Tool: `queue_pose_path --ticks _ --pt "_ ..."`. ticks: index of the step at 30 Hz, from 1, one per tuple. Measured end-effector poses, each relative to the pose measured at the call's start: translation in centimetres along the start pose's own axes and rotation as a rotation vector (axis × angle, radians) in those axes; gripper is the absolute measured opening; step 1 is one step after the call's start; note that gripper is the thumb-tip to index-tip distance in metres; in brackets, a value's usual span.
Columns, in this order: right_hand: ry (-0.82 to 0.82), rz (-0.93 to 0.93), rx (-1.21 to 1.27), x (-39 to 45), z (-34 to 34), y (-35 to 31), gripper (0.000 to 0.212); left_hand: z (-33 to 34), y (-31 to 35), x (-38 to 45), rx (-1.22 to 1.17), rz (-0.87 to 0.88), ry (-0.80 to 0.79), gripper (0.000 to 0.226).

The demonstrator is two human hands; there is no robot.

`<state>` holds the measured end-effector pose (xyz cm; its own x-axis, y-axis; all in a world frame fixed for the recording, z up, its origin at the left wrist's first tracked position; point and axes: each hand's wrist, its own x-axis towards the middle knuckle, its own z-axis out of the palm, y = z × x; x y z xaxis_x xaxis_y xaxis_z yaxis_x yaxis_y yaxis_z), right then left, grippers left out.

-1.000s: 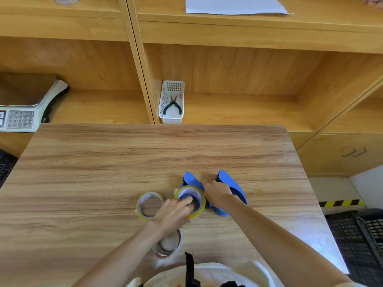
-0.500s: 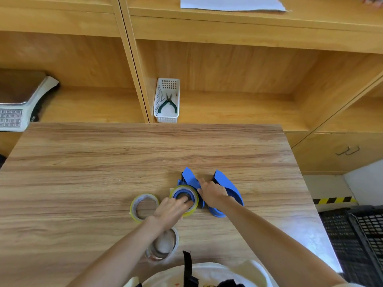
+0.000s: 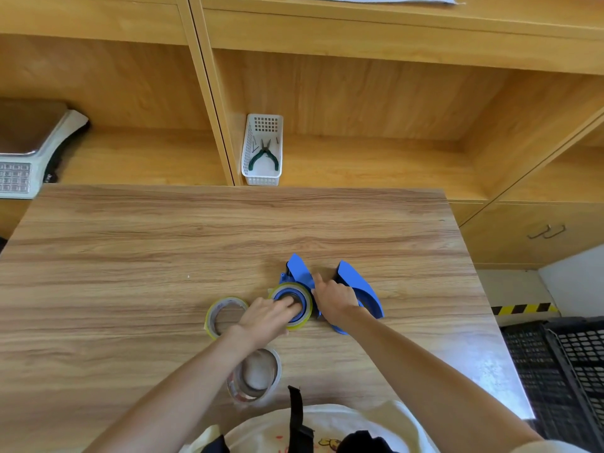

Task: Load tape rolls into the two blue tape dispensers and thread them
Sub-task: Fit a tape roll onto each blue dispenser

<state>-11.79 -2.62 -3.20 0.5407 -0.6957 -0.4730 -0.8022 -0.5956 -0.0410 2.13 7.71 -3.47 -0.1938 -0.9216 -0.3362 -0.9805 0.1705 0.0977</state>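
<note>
Two blue tape dispensers lie side by side on the wooden table (image 3: 163,243). The left dispenser (image 3: 299,273) carries a yellowish tape roll (image 3: 306,317) on its hub. My left hand (image 3: 266,317) rests on that roll, fingertips pressing into its blue core. My right hand (image 3: 333,299) lies between the two dispensers, forefinger pointing at the left one's front, covering part of the right dispenser (image 3: 359,287). A second yellowish roll (image 3: 225,315) lies flat to the left. A clear roll (image 3: 256,376) sits near the front edge, under my left forearm.
A white basket (image 3: 263,150) with green-handled pliers stands on the shelf behind the table. A weighing scale (image 3: 29,148) is on the left shelf. Black crates (image 3: 555,371) stand on the floor at the right. A paper sheet lies on the upper shelf.
My left fingers have slid further onto the roll's core, pressing it on the left dispenser. My right hand has stayed between the dispensers. The camera shifted slightly.
</note>
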Motion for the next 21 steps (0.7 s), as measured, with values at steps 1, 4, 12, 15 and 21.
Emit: queue_pose_path --ticks 1,4,12,15,21 --pt "0.005 -0.002 -0.005 -0.1 0.1 -0.1 0.047 -0.1 -0.1 -0.1 0.016 0.001 -0.006 0.040" --pt "0.008 -0.002 -0.001 -0.3 -0.1 -0.3 0.042 -0.2 0.0 -0.1 0.089 0.024 -0.045 0.023" --pt "-0.067 0.056 0.120 -0.6 -0.1 -1.8 0.057 0.0 0.6 0.4 0.135 0.004 -0.068 0.017" --pt "-0.061 0.060 0.095 -0.6 -0.4 -1.7 0.061 0.1 0.4 0.2 0.114 -0.009 -0.036 0.020" --pt "0.024 0.048 0.079 -0.5 -0.6 -1.5 0.077 0.5 -2.0 -2.0 -0.157 -0.096 0.283 0.031"
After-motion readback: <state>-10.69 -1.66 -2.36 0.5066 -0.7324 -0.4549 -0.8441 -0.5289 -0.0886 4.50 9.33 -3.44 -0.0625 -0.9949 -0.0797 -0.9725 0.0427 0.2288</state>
